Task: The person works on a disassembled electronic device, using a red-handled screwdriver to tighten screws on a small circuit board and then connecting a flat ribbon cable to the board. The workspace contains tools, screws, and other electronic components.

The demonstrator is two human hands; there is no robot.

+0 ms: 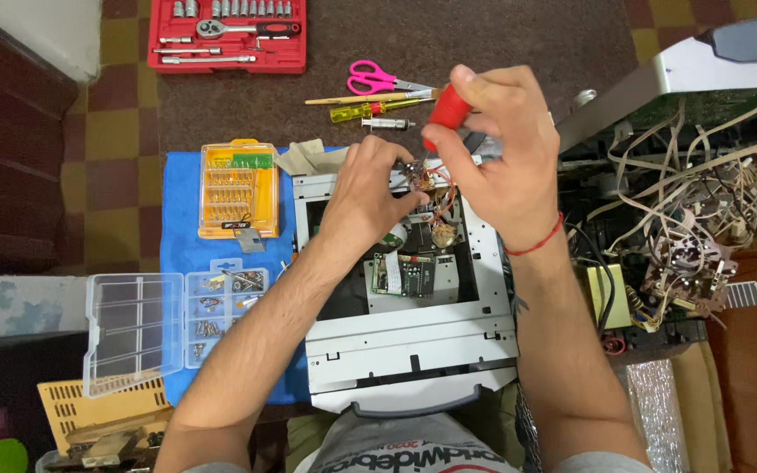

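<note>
Nearest the camera lies a grey metal chassis (409, 337) on the bench. Right hand (492, 144) pinches a red-handled screwdriver (445, 112) upright over small wired parts (431, 184); left hand (370, 188) pinches them steady. Those parts look fragile, best held by their edges.

Lying on the mat's (181, 210) left part: bit case (238, 189) behind, parts box (225, 307) before; metal chassis (409, 337) occupying its right edge; socket set (228, 33) sitting beyond.
</note>
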